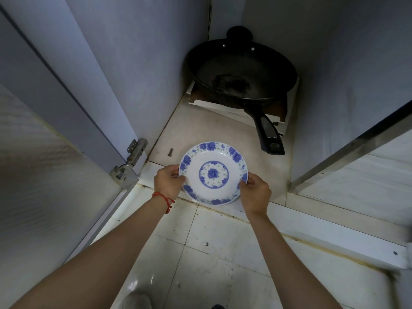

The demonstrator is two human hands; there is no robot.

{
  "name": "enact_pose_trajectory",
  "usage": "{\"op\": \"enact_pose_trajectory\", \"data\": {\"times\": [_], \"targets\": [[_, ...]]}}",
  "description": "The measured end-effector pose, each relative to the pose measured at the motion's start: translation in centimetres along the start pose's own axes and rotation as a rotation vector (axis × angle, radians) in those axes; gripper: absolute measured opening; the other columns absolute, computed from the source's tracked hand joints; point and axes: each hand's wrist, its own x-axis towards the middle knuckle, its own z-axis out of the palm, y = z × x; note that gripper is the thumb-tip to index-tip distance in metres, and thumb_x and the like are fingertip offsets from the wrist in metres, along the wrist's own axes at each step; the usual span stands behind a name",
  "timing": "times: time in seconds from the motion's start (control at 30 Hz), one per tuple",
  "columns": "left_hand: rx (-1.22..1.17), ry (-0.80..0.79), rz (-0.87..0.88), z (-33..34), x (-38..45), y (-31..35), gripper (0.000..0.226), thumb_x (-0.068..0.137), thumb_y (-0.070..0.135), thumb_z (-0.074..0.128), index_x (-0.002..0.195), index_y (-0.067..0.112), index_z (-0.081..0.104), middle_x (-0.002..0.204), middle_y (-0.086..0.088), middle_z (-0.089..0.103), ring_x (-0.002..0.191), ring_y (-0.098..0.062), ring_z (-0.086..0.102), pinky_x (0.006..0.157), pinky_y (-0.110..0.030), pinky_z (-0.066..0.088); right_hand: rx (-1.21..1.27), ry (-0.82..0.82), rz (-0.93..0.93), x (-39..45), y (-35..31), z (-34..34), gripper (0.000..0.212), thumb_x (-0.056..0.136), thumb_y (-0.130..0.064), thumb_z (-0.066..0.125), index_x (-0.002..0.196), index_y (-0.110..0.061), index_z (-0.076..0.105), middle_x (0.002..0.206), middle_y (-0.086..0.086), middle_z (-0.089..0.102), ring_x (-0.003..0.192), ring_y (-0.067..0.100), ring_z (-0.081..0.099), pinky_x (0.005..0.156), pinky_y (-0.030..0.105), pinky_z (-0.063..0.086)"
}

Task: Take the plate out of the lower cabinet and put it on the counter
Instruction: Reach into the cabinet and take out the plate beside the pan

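At the cabinet (223,121) mouth, left hand (169,181) at nine o'clock and right hand (254,192) at four pinch the plate (213,173), seemingly airborne; lift level, clear of the pan (242,72).

White plate (213,173), blue floral rim, face-up at lower cabinet (223,130) threshold.
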Motion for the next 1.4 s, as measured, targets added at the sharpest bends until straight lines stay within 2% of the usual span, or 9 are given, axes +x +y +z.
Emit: {"op": "enact_pose_trajectory", "data": {"times": [0.23,0.47,0.6,0.77,0.93,1.03,1.1,1.2,1.4], "targets": [[-0.059,0.024,-0.005,-1.6,-1.9,0.6,0.030,0.075,-0.010,0.054,0.099,0.002,0.066,0.102,-0.014,0.067,0.090,-0.030,0.062,0.087,-0.051,0.053,0.066,0.005,-0.007,-2.3,-1.6,-0.8,0.017,0.083,-0.005,0.062,0.099,0.000,0.066,0.089,0.005,0.067,0.077,0.013,0.060,0.058,0.009,0.043],[-0.078,0.111,0.005,-4.4,-4.5,2.4,0.025,0.076,-0.010,0.055,0.098,-0.002,0.065,0.097,-0.011,0.065,0.088,-0.027,0.059,0.082,-0.041,0.052,0.094,-0.040,-0.028,-5.0,-4.8,-1.7,0.016,0.082,-0.003,0.062,0.097,0.000,0.066,0.079,0.000,0.062,0.072,0.012,0.060,0.057,0.009,0.045],[-0.112,0.186,-0.035,-5.9,-5.7,3.9,0.028,0.077,-0.010,0.055,0.104,-0.005,0.063,0.097,-0.011,0.062,0.087,-0.025,0.056,0.079,-0.035,0.048,0.102,-0.066,-0.041,-6.5,-7.0,-2.1,0.018,0.083,-0.002,0.059,0.100,-0.002,0.066,0.081,0.000,0.064,0.071,0.010,0.060,0.052,0.002,0.044],[-0.128,0.267,-0.058,-8.1,-6.3,5.7,0.032,0.071,-0.010,0.057,0.099,-0.001,0.066,0.099,-0.017,0.067,0.084,-0.025,0.057,0.088,-0.043,0.052,0.144,-0.085,-0.079,-7.9,-9.7,-3.3,0.016,0.083,-0.001,0.059,0.098,0.000,0.065,0.077,-0.002,0.062,0.063,-0.005,0.056,0.050,0.000,0.043],[-0.197,0.256,-0.002,-9.4,-7.2,8.2,0.034,0.067,-0.013,0.056,0.098,-0.002,0.066,0.076,-0.010,0.069,0.079,-0.023,0.057,0.084,-0.041,0.049,0.193,-0.074,-0.126,-8.4,-12.6,-5.3,0.022,0.084,-0.005,0.060,0.105,-0.004,0.064,0.083,-0.004,0.063,0.066,-0.006,0.057,0.053,-0.001,0.044],[-0.226,0.203,0.036,-9.8,-7.4,10.1,0.036,0.066,-0.016,0.056,0.098,-0.003,0.066,0.053,0.012,0.068,0.064,-0.019,0.057,0.070,-0.032,0.051,0.207,-0.057,-0.127,-8.2,-14.1,-6.8,0.026,0.084,-0.008,0.062,0.110,-0.006,0.062,0.084,-0.005,0.062,0.067,-0.007,0.057,0.052,-0.001,0.045],[-0.231,0.180,0.053,-9.9,-7.6,11.7,0.034,0.066,-0.016,0.057,0.096,-0.002,0.066,0.051,0.013,0.065,0.062,-0.018,0.060,0.065,-0.027,0.053,0.210,-0.036,-0.120,-7.9,-15.0,-7.7,0.028,0.084,-0.009,0.062,0.112,-0.008,0.061,0.085,-0.004,0.063,0.066,-0.007,0.056,0.050,-0.001,0.044],[-0.252,0.098,0.061,-10.0,-7.9,14.3,0.033,0.068,-0.017,0.055,0.089,0.005,0.066,0.044,0.013,0.064,0.042,-0.002,0.060,0.043,-0.014,0.051,0.214,0.011,-0.120,-7.4,-16.0,-8.6,0.029,0.083,-0.010,0.062,0.112,-0.009,0.061,0.086,-0.001,0.066,0.066,-0.006,0.057,0.050,-0.001,0.044],[-0.192,-0.026,0.038,-10.2,-7.1,18.4,0.034,0.072,-0.019,0.054,0.104,-0.010,0.058,0.084,-0.012,0.062,0.033,0.000,0.056,0.035,-0.014,0.047,0.237,0.081,-0.117,-6.4,-17.4,-9.0,0.029,0.083,-0.010,0.062,0.112,-0.008,0.062,0.088,0.002,0.069,0.066,0.002,0.059,0.050,-0.001,0.043]]}}
